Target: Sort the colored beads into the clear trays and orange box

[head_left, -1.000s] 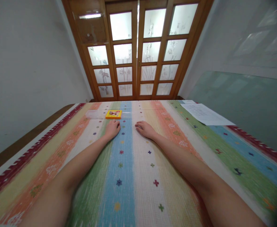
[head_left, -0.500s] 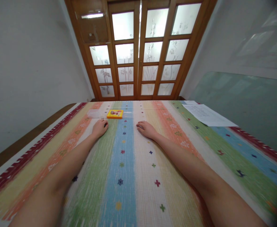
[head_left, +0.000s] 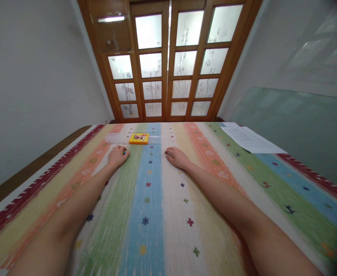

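My left hand (head_left: 118, 156) rests on the striped tablecloth (head_left: 154, 184), fingers curled around a small multicoloured thing (head_left: 124, 152). Blue, green and yellow show at its thumb side; the rest is hidden in the palm, and its kind is too small to tell. Just beyond this hand lies a flat yellow box (head_left: 139, 138) with a printed picture on top. A clear plastic case or sleeve (head_left: 113, 138) shows on both sides of the box. To the right, my right hand (head_left: 176, 157) lies palm down on the cloth, fingers loosely bent, with nothing visible in them.
White printed sheets (head_left: 250, 140) lie at the far right of the table. A pale green glass-like panel (head_left: 300, 122) stands beside the right edge. Wooden doors with frosted panes (head_left: 182, 63) rise behind the table, and a grey wall (head_left: 36, 65) is on the left.
My left hand has turned slightly, so the colours of the small thing in it now show. The right hand and the yellow box stay put; the whole view shifts a little left.
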A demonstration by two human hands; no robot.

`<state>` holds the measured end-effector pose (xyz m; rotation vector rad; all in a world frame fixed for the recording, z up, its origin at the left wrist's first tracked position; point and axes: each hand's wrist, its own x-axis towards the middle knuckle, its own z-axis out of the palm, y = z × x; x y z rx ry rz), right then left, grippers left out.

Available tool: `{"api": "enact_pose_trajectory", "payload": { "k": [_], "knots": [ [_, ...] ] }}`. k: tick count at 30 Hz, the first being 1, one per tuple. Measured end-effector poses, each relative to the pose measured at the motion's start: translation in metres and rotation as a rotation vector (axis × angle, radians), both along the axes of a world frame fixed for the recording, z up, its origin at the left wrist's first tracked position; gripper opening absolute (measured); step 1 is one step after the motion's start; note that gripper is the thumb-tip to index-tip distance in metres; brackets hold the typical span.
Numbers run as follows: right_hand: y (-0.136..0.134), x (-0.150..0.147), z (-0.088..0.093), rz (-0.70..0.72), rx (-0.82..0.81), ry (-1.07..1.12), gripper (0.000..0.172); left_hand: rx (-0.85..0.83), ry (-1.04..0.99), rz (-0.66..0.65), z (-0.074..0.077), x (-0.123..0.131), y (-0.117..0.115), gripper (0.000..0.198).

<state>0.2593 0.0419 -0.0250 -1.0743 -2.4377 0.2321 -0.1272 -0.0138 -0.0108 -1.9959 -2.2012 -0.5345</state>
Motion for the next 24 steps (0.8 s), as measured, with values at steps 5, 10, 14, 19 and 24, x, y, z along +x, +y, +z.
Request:
{"api": "enact_pose_trajectory", "payload": {
  "k": [5, 10, 14, 19, 24],
  "knots": [
    [0.001, 0.000, -0.001, 0.005, 0.009, -0.005, 0.026, -0.018, -0.056, -0.019, 0.007, 0.000, -0.005, 0.044],
    [-0.001, 0.000, 0.000, 0.009, 0.014, -0.002, 0.027, -0.032, -0.109, -0.158, 0.007, -0.009, -0.014, 0.046],
    [-0.005, 0.000, 0.004, 0.013, 0.020, -0.001, 0.029, -0.039, -0.064, -0.272, 0.004, -0.014, -0.023, 0.049],
    [-0.007, -0.001, 0.008, 0.003, 0.000, -0.015, 0.030, -0.057, -0.002, -0.240, 0.008, -0.010, -0.020, 0.047],
    [-0.005, -0.002, 0.006, -0.011, 0.002, -0.025, 0.028, -0.063, 0.055, -0.153, 0.015, -0.003, -0.012, 0.041]
  ]
}}
